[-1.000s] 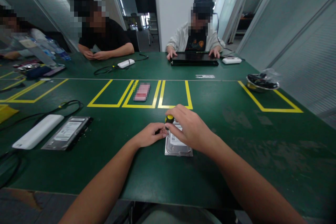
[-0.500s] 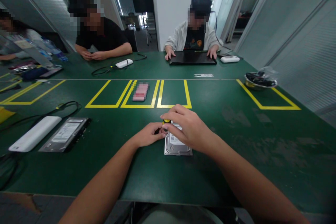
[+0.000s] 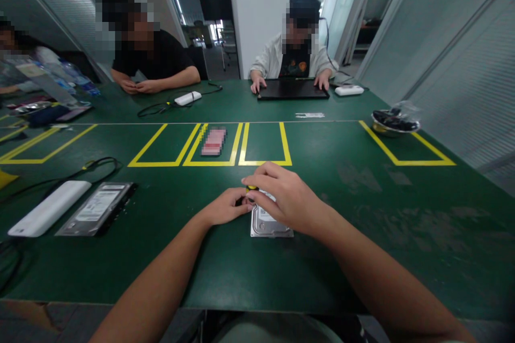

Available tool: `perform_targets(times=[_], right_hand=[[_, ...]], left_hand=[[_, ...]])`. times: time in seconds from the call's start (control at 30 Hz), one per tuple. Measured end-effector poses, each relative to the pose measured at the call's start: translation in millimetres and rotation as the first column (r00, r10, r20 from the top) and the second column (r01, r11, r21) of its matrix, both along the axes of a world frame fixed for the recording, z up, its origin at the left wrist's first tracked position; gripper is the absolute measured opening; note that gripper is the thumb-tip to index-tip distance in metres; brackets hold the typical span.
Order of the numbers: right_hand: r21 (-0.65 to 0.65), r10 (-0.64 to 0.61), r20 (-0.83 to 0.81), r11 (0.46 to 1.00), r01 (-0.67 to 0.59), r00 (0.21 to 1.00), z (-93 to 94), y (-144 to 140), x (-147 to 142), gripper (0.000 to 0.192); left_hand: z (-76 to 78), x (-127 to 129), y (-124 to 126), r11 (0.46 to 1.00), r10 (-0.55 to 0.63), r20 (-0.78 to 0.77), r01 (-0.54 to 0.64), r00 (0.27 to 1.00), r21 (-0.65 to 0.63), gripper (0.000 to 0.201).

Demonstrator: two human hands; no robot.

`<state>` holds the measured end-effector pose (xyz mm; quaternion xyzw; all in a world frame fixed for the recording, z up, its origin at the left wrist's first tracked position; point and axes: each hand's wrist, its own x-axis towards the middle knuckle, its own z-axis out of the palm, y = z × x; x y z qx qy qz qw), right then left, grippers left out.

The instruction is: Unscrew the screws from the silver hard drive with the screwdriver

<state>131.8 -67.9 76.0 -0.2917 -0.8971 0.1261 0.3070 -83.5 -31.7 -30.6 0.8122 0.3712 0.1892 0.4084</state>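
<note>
Green tabletop viewed from the near edge, with two hands at work near centre. Right hand arched over the far end of one hard drive, fingers closed round the yellow-capped screwdriver standing upright at the drive's far left corner. Left hand just left of the drive, fingertips pinched narrowly at the tool's lower part; whether touching shaft or drive corner, cannot tell. Drive lying flat, label up, near the tabletop's near edge, just nearer than the yellow outlines. Second hard drive flat at the left, beside one white oblong box with a black cable looping behind. Three yellow taped rectangles in a row beyond the hands, the middle one containing a pink blurred card; further yellow outlines at far left and far right. One metal bowl of dark items at far right. Three people seated along the far side, one with both hands on a black laptop; two small white devices on the far tabletop.
</note>
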Motion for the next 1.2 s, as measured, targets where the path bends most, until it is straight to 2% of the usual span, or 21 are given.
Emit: perform_targets(times=[0.67,0.87,1.03,1.2], right_hand=[[0.003,0.019,0.018,1.0,-0.019,1.0,4.0,-4,-1,0.03],[0.028,0.008,-0.017,1.0,-0.007,1.0,2.1,-3,-3,0.028],[0.046,0.018,-0.046,0.999,-0.016,0.999,-1.4,-1,-3,0.026],[0.054,0.011,-0.057,0.999,-0.008,0.998,-2.3,-1,-2,0.026]], left_hand=[[0.4,13,-6,0.98,0.153,-0.003,-0.151,0.988,0.129,0.023],[3.4,15,-7,0.979,0.159,-0.014,-0.156,0.987,0.128,0.02],[0.3,15,-7,0.977,0.16,-0.015,-0.156,0.987,0.148,0.028],[-1.4,15,-6,0.976,0.171,-0.021,-0.166,0.985,0.139,0.024]])
